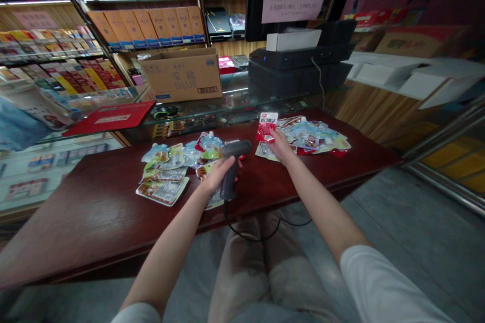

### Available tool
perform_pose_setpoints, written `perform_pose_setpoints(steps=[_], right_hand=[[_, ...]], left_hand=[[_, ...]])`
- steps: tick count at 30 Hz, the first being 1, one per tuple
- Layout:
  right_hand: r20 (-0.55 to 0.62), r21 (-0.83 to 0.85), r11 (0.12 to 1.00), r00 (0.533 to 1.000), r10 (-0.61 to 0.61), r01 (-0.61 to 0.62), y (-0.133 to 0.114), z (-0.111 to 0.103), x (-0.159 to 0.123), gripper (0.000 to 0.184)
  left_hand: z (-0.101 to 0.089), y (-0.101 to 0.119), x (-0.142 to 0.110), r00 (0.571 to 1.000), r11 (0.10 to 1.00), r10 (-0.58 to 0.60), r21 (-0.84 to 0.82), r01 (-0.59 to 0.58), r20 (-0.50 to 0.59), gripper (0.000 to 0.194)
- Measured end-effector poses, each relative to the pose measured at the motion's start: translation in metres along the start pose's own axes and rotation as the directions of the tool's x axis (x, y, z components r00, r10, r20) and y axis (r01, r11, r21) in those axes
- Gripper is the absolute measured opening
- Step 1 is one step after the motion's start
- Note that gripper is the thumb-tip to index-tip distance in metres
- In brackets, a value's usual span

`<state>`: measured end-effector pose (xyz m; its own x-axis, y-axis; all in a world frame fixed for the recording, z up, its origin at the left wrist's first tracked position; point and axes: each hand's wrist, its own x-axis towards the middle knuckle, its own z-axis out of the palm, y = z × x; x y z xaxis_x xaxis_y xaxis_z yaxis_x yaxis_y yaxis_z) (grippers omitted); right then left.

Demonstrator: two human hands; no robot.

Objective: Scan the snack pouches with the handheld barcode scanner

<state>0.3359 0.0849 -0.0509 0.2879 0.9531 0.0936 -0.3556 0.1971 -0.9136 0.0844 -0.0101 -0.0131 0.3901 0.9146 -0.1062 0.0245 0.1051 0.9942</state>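
My left hand (217, 174) is wrapped round the handle of a dark grey barcode scanner (229, 181), whose head points right. A black cable drops from its base over the table edge. In my right hand (280, 145) is a small red-and-white snack packet (267, 125), held up at its lower edge. Beneath and beside that hand lies a spread pile of snack pouches (310, 135), mostly blue, white and red. More pouches (162, 189), green, brown and blue, lie left of the scanner, some overlapping. Part of that left group is hidden behind my left hand.
The dark red wooden table (102, 212) carries both piles. Behind it, a cardboard box (182, 75) and a red folder (109, 117) rest on a glass counter. A black till machine (299, 70) with a monitor stands at the back right. Shelves of boxed goods (147, 25) line the wall.
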Motion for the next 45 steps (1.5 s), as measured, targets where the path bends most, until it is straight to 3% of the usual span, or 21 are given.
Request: perform_pose_setpoints(steps=[3,5,8,11,15,18,21,24,26,28,32,35,38,41,45], right_hand=[[-0.037,-0.105,0.992,0.997,-0.07,0.065,-0.002,-0.005,0.003,0.018],[-0.076,-0.269,0.945,0.973,-0.216,0.189,-0.007,-0.014,0.007,0.019],[-0.078,-0.538,0.763,0.88,-0.469,0.359,-0.021,-0.037,0.014,0.022],[-0.078,-0.727,0.599,0.826,-0.559,0.337,-0.038,-0.064,0.019,0.038],[-0.085,-0.958,0.276,0.839,-0.537,0.08,-0.056,-0.089,0.014,0.057],[-0.051,-0.999,0.028,0.857,-0.513,-0.042,-0.061,-0.089,0.001,0.062],[0.161,-0.984,-0.138,0.87,-0.466,0.109,-0.054,-0.076,-0.017,0.056],[0.461,-0.872,-0.279,0.867,-0.189,0.403,-0.037,-0.061,-0.032,0.048],[0.495,-0.832,-0.3,0.869,-0.02,0.467,-0.026,-0.057,-0.036,0.048],[0.442,-0.851,-0.305,0.897,0.027,0.428,-0.02,-0.059,-0.035,0.049],[0.369,-0.892,-0.299,0.928,-0.049,0.339,-0.024,-0.064,-0.028,0.048],[0.409,-0.897,-0.243,0.902,-0.135,0.371,-0.03,-0.052,-0.026,0.045],[0.48,-0.876,-0.128,0.862,-0.162,0.464,-0.027,-0.018,-0.026,0.042],[0.495,-0.869,-0.031,0.869,-0.029,0.494,-0.014,0.028,-0.022,0.047],[0.42,-0.902,-0.035,0.892,0.163,0.431,0.006,0.077,-0.012,0.069]], left_hand=[[-0.004,0.0,0.0,0.997,0.999,-0.022,-0.047,0.018,-0.075,0.063],[-0.008,-0.001,0.001,0.989,0.996,-0.039,-0.087,0.026,-0.144,0.062],[-0.015,-0.002,0.001,0.977,0.991,-0.055,-0.128,0.028,-0.205,0.062],[-0.021,-0.001,0.0,0.975,0.988,-0.026,-0.154,-0.008,-0.222,0.063],[-0.026,0.005,-0.002,0.972,0.98,0.026,-0.186,-0.071,-0.232,0.061],[-0.028,0.008,-0.003,0.968,0.975,0.044,-0.201,-0.096,-0.247,0.061],[-0.03,0.008,-0.004,0.962,0.97,0.051,-0.217,-0.112,-0.27,0.061],[-0.031,0.007,-0.005,0.955,0.969,0.048,-0.22,-0.116,-0.291,0.059],[-0.032,0.007,-0.006,0.952,0.969,0.044,-0.217,-0.114,-0.303,0.058],[-0.034,0.006,-0.006,0.949,0.969,0.048,-0.216,-0.12,-0.311,0.059],[-0.036,0.005,-0.005,0.944,0.963,0.059,-0.229,-0.139,-0.326,0.06],[-0.037,0.006,-0.004,0.946,0.961,0.055,-0.239,-0.136,-0.318,0.06],[-0.037,0.006,-0.003,0.951,0.963,0.052,-0.237,-0.128,-0.304,0.06],[-0.037,0.005,-0.004,0.953,0.965,0.046,-0.233,-0.119,-0.298,0.059],[-0.039,0.004,-0.006,0.949,0.966,0.032,-0.235,-0.111,-0.315,0.054]])
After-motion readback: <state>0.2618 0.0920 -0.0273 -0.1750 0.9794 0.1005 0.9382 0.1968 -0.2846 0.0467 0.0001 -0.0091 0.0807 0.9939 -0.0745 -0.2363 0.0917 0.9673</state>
